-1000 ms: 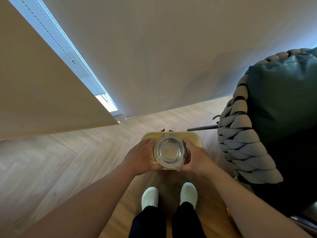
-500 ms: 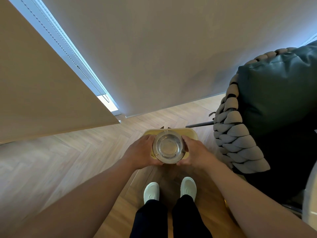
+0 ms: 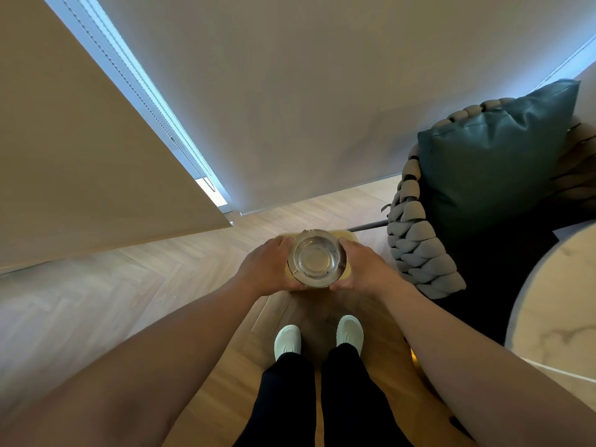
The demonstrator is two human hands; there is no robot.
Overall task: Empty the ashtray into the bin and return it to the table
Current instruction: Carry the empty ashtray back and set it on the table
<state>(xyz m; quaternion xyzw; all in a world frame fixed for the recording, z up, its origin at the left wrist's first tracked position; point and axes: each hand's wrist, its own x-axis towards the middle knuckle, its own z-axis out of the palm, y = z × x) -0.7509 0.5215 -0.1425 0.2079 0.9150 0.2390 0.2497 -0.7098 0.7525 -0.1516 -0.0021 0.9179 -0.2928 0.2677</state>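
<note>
A round metal ashtray faces up with its shiny bowl showing nothing inside. My left hand grips its left rim and my right hand grips its right rim. I hold it directly above a pale yellow bin that stands on the wooden floor; most of the bin is hidden under the ashtray and my hands. A round white marble table shows at the right edge.
A woven grey chair with a dark green cushion stands just right of the bin, its dark metal leg beside it. Roller blinds cover the windows ahead and to the left. My feet in white shoes stand behind the bin.
The view has shifted to the right, bringing the marble table into sight. My hands and the ashtray stay together over the bin, held level.
</note>
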